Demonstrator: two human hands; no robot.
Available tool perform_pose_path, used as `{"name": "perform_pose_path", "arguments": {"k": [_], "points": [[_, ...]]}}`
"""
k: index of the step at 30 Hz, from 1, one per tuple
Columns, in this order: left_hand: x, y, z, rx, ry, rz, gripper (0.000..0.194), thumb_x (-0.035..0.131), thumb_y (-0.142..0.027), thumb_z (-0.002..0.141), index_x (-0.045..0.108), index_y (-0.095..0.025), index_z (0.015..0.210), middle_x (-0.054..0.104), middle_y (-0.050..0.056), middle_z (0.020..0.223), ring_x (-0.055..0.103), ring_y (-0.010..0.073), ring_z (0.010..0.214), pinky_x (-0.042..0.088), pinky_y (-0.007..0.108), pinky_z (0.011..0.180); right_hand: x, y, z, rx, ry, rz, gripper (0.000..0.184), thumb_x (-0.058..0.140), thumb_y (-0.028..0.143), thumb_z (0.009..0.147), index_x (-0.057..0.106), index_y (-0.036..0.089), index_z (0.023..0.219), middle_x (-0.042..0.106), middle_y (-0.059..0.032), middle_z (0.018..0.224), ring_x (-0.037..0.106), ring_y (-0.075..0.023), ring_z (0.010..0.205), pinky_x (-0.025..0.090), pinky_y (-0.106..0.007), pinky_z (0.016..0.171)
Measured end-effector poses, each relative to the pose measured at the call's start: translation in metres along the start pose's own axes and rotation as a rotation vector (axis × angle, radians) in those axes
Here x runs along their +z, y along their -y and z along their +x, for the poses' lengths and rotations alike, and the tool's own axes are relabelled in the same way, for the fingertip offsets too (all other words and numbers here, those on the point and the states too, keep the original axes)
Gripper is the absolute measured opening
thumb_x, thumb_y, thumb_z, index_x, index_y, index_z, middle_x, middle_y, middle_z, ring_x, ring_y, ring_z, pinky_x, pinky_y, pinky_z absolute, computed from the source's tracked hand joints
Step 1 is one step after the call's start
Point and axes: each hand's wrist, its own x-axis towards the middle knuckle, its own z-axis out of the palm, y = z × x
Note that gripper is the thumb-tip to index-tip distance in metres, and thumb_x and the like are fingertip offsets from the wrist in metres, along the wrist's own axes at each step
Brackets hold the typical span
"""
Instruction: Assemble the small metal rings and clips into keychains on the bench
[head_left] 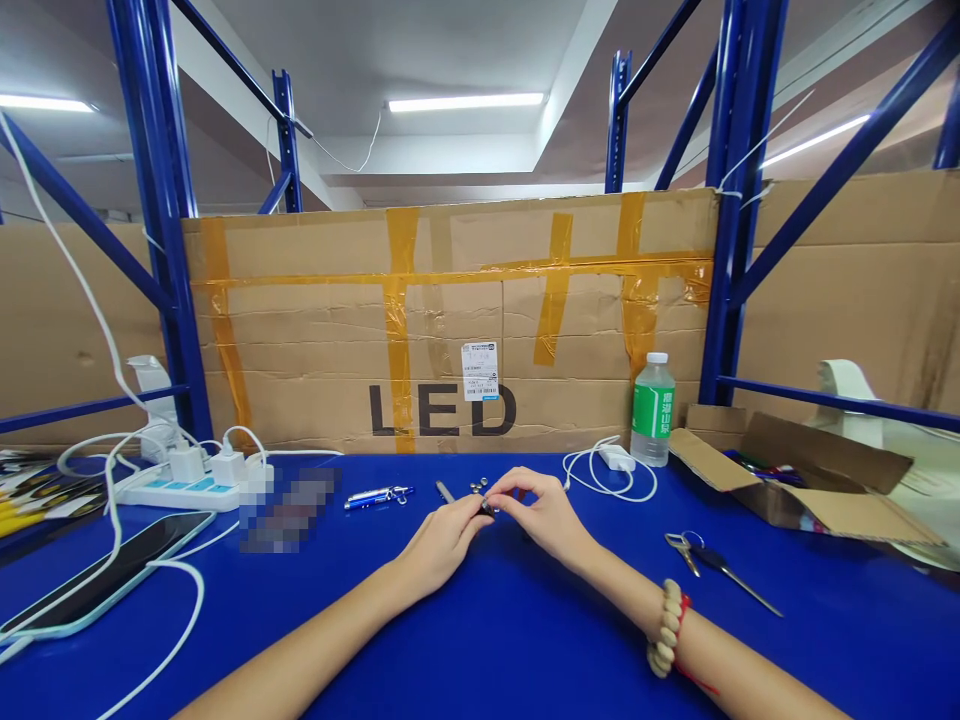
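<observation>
My left hand (pixel 444 545) and my right hand (pixel 547 518) meet over the blue tabletop. Both are closed, with fingertips pinched around a small dark part (pixel 487 508); its kind is too small to make out and the fingers partly cover it. Just beyond the fingertips lie several small shiny metal pieces (pixel 480 485). A grey rod-like piece (pixel 445 491) rests behind my left hand. Farther left are blue-and-silver pens (pixel 377 498), side by side.
To the right lie keys with a dark-handled tool (pixel 724 566), a white charger with cable (pixel 616 458), a water bottle (pixel 653 410) and an open cardboard box (pixel 825 505). At left are a power strip (pixel 180 492), a phone-like device (pixel 112 570) and white cables. A cardboard wall (pixel 322 350) stands behind.
</observation>
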Motion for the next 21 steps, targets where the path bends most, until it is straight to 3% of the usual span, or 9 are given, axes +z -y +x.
{"name": "perform_pose_path", "arguments": {"k": [5, 11, 15, 21], "points": [[0.000, 0.001, -0.001, 0.030, 0.002, -0.043, 0.024, 0.028, -0.028, 0.093, 0.048, -0.016, 0.089, 0.052, 0.002, 0.078, 0.048, 0.0142, 0.068, 0.035, 0.023, 0.064, -0.008, -0.004, 0.003, 0.033, -0.012, -0.035, 0.016, 0.058, 0.029, 0.073, 0.065, 0.015, 0.071, 0.062, -0.0042, 0.075, 0.054, -0.0121, 0.070, 0.039, -0.023, 0.060], [0.002, 0.002, -0.002, 0.057, 0.032, -0.049, 0.026, 0.026, -0.029, 0.093, 0.047, -0.015, 0.085, 0.049, 0.002, 0.074, 0.045, 0.0138, 0.064, 0.034, 0.022, 0.061, -0.009, -0.009, 0.003, 0.062, 0.079, -0.011, 0.015, 0.060, 0.028, 0.073, 0.065, 0.015, 0.068, 0.062, -0.0031, 0.071, 0.053, -0.0109, 0.067, 0.037, -0.022, 0.057], [0.003, 0.003, -0.002, 0.037, 0.023, -0.028, 0.024, 0.027, -0.026, 0.092, 0.049, -0.016, 0.091, 0.051, 0.003, 0.076, 0.047, 0.0143, 0.067, 0.035, 0.023, 0.062, -0.011, -0.011, 0.003, 0.099, 0.124, -0.011, 0.013, 0.060, 0.026, 0.072, 0.066, 0.015, 0.068, 0.062, -0.0026, 0.070, 0.053, -0.0103, 0.065, 0.036, -0.022, 0.057], [0.000, -0.002, -0.001, 0.027, 0.029, 0.051, 0.019, 0.031, -0.021, 0.092, 0.047, -0.015, 0.084, 0.055, 0.003, 0.081, 0.051, 0.0151, 0.073, 0.038, 0.023, 0.067, -0.011, -0.009, 0.003, 0.131, 0.115, 0.016, 0.019, 0.058, 0.032, 0.072, 0.065, 0.014, 0.069, 0.062, -0.0038, 0.072, 0.055, -0.0121, 0.067, 0.038, -0.023, 0.059]]}}
